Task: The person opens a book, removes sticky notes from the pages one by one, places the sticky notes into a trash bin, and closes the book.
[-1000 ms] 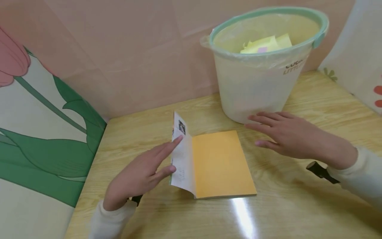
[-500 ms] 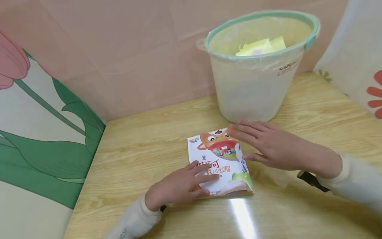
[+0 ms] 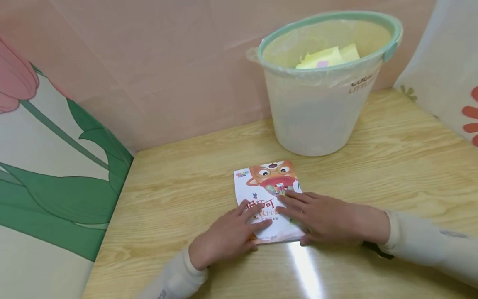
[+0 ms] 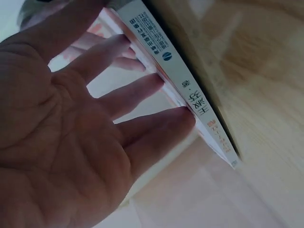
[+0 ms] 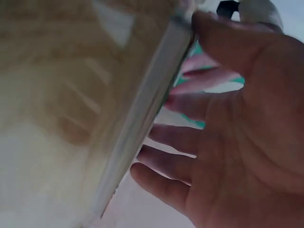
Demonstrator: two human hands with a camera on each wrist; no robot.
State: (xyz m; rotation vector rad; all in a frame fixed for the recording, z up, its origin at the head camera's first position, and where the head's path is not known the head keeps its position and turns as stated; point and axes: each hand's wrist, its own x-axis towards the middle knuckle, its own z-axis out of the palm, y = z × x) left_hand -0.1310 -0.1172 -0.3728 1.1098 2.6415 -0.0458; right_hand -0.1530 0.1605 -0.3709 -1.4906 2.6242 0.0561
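Observation:
A thin picture book (image 3: 269, 182) with an animal in glasses on its cover lies closed on the wooden table. My left hand (image 3: 227, 234) rests its spread fingers on the lower left of the cover. From the other side, my right hand (image 3: 328, 218) lays its straight fingers over the right part, covering some of the title. The left wrist view shows the printed spine (image 4: 190, 90) facing outward, with the fingertips at its upper edge. In the right wrist view, blurred page edges (image 5: 142, 114) run beside the fingers.
Behind the book stands a white bin (image 3: 313, 108) with a green rim and a clear liner, holding crumpled yellow paper (image 3: 325, 58). Pink cloth (image 3: 179, 70) hangs along the back, and a panel with printed tulips (image 3: 52, 166) borders the table (image 3: 164, 199) on the left.
The raised cover has swung over to the right and now lies flat, so the book is closed. My left hand followed it; my right hand came down and left onto the cover.

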